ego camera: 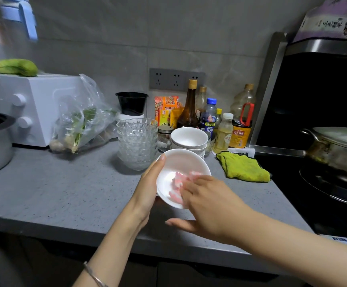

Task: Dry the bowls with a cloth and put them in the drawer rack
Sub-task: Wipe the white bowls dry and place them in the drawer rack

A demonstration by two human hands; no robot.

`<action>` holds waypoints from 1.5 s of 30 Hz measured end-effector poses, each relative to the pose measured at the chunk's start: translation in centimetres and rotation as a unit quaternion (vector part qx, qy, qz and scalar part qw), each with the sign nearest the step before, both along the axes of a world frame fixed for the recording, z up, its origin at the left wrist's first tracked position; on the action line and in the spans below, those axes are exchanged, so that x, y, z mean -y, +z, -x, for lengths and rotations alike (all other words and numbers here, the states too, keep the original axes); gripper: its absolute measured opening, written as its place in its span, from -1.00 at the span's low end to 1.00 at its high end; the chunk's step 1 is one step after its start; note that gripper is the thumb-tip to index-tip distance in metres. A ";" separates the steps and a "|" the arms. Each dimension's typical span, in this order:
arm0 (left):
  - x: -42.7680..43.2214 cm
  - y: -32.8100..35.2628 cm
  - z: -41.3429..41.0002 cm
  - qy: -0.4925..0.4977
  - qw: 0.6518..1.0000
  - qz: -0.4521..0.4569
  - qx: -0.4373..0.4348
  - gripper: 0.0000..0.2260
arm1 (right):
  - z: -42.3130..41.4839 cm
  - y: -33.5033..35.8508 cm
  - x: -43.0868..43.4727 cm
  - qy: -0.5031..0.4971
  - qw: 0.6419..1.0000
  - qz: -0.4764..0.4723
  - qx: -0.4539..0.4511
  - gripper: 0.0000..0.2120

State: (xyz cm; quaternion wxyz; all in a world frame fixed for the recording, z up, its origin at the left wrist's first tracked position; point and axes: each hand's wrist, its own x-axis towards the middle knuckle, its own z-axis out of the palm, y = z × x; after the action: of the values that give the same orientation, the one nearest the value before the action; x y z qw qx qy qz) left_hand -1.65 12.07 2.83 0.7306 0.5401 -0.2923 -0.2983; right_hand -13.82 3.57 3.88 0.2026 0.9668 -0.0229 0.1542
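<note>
My left hand grips a white bowl by its left rim and holds it tilted above the grey counter. My right hand presses a pink and white cloth into the bowl's inside, its fingers over the cloth. Behind the held bowl stands a stack of white bowls. To the left of that stack is a stack of clear glass bowls. No drawer rack is in view.
A yellow-green rag lies on the counter at the right. Sauce bottles line the back wall. A white microwave and a bag of greens stand at the left. A stove with a pan is at the right.
</note>
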 end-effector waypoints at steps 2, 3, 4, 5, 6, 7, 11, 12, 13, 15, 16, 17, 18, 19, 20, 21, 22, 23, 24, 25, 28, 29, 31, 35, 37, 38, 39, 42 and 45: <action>-0.2 0.0 -0.3 0.008 1.000 0.005 -0.003 -0.65 | 0.1 0.4 0.1 0.051 0.999 -0.008 0.005 -0.41; -0.2 0.1 -0.5 0.005 1.000 0.003 0.003 -0.64 | 0.0 0.5 0.4 0.064 0.998 -0.013 0.000 -0.40; -0.2 0.1 -0.5 0.000 1.000 -0.001 0.011 -0.64 | -0.2 0.4 0.7 0.059 0.998 -0.010 0.000 -0.36; -0.2 0.2 -0.5 -0.008 1.000 -0.002 0.014 -0.65 | -0.6 0.2 1.0 0.040 0.999 0.002 0.011 -0.31; -0.1 0.2 -0.5 -0.016 1.000 0.002 0.007 -0.67 | -1.0 -0.1 1.2 0.021 0.999 0.017 0.032 -0.27; 0.0 0.2 -0.4 -0.020 1.000 0.009 -0.009 -0.70 | -1.2 -0.2 1.2 -0.003 0.999 0.022 0.042 -0.27; 0.0 0.0 -0.7 0.038 0.998 0.022 -0.038 -0.79 | -1.5 -0.1 0.9 0.029 0.999 0.004 0.028 -0.60; 0.0 -0.2 -0.7 0.051 0.998 0.012 -0.035 -0.79 | -1.5 0.0 1.1 0.051 0.999 -0.017 0.003 -0.70; -0.1 -0.3 -0.8 0.055 0.998 0.000 -0.034 -0.78 | -1.4 0.4 1.2 0.059 0.997 -0.042 -0.018 -0.73; -0.3 -0.3 -0.8 0.030 0.998 -0.032 -0.043 -0.70 | -1.0 0.8 1.4 0.049 0.991 -0.113 -0.043 -0.56; -0.4 -0.4 -0.9 0.006 0.998 -0.052 -0.047 -0.64 | -0.8 1.2 1.6 0.056 0.987 -0.149 -0.038 -0.54; -0.5 -0.3 -1.0 -0.027 0.996 -0.072 -0.045 -0.57 | -0.5 1.7 1.7 0.067 0.979 -0.190 -0.033 -0.59; -0.6 -0.3 -1.2 -0.064 0.993 -0.093 -0.038 -0.50 | -0.2 2.1 1.9 0.077 0.967 -0.242 -0.033 -0.64; -0.6 -0.3 -1.4 -0.101 0.988 -0.113 -0.027 -0.44 | 0.0 2.5 2.1 0.084 0.945 -0.313 -0.032 -0.67; -0.6 -0.4 -1.6 -0.130 0.983 -0.127 -0.012 -0.40 | 0.2 2.9 2.3 0.080 0.914 -0.396 -0.032 -0.70; -0.5 -0.5 -1.6 -0.151 0.980 -0.128 0.003 -0.39 | 0.4 3.1 2.4 0.070 0.878 -0.472 -0.033 -0.74; -0.5 -0.5 -1.6 -0.157 0.981 -0.114 0.013 -0.41 | 0.6 3.2 2.6 0.065 0.843 -0.533 -0.032 -0.80; -0.5 -0.5 -1.5 -0.148 0.985 -0.089 0.019 -0.43 | 0.9 3.3 2.8 0.066 0.815 -0.575 -0.023 -0.83; -0.5 -0.4 -1.5 -0.132 0.989 -0.063 0.025 -0.43 | 1.0 3.3 2.8 0.067 0.791 -0.607 -0.014 -0.82; -0.6 -0.4 -1.7 -0.119 0.992 -0.040 0.034 -0.42 | 1.1 3.2 3.0 0.070 0.768 -0.637 -0.004 -0.76; -1.2 -0.3 -2.2 -0.117 0.992 0.005 0.052 -0.34 | 1.1 3.1 3.6 0.061 0.676 -0.733 0.036 -0.61; -1.4 -0.3 -2.4 -0.119 0.991 0.012 0.056 -0.29 | 0.9 3.0 3.9 0.067 0.649 -0.757 0.044 -0.63; -1.3 -0.5 -2.7 -0.132 0.988 0.016 0.079 -0.26 | 0.8 2.7 4.0 0.080 0.605 -0.790 0.057 -0.53; -1.2 0.1 -1.9 -0.162 0.984 0.067 0.038 -0.37 | 0.3 2.5 4.0 0.035 0.585 -0.800 0.128 -0.39; -1.1 0.3 -1.5 -0.124 0.989 0.084 -0.009 -0.57 | 0.3 2.8 4.1 0.004 0.627 -0.754 0.196 -0.56; -1.0 0.2 -1.4 -0.098 0.991 0.089 -0.034 -0.68 | 0.4 3.0 4.2 -0.003 0.646 -0.725 0.239 -0.64; -1.0 0.2 -1.2 -0.071 0.991 0.093 -0.058 -0.73 | 0.5 3.2 4.2 0.007 0.655 -0.701 0.282 -0.71; -0.4 0.2 -0.7 -0.026 0.990 0.102 -0.093 -0.64 | 0.6 4.2 2.5 0.112 0.711 -0.625 0.303 -0.83; 0.3 0.7 0.5 -0.003 0.985 0.110 -0.131 -0.58 | -0.7 3.2 1.0 0.155 0.843 -0.461 0.231 -0.65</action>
State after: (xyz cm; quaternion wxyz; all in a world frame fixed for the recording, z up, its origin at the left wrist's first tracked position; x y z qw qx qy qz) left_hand -2.19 11.79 3.56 0.8168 0.4115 -0.2270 -0.3348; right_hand -13.08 2.52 7.04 -0.3040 0.8759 0.0124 0.3745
